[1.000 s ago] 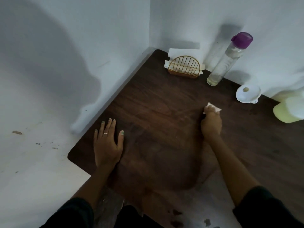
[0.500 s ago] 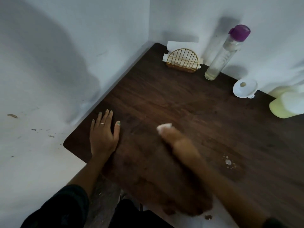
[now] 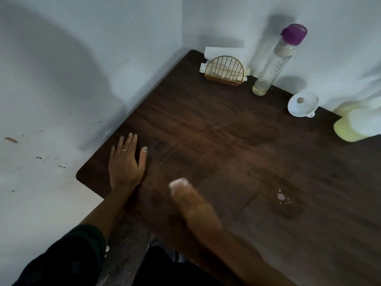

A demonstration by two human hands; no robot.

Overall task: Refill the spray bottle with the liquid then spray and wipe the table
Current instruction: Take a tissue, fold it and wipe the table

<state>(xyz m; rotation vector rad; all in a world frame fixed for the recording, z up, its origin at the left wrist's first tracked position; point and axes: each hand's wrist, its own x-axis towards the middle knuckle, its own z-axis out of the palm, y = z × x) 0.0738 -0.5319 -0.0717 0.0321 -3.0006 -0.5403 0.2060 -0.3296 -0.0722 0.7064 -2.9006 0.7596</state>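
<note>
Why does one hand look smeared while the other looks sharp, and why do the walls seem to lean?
In the head view, the right hand with its white tissue is motion-blurred; the left hand lies flat and sharp on the table. The wide-angle lens tilts the spray bottle and walls. Light is dim, with soft shadows.

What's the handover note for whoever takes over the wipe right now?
Left hand: flat and open on the dark wooden table, near its left edge.
Right hand: blurred in motion, closed on a white tissue wad over the table's near side.
Clear spray bottle with purple cap: upright at the back wall, beside the gold wire napkin holder. White funnel and pale yellow refill container stand to its right.
Done, apparently: refill and spraying.
Left: small foamy wet patch on the right is unwiped; finish wiping.
</note>
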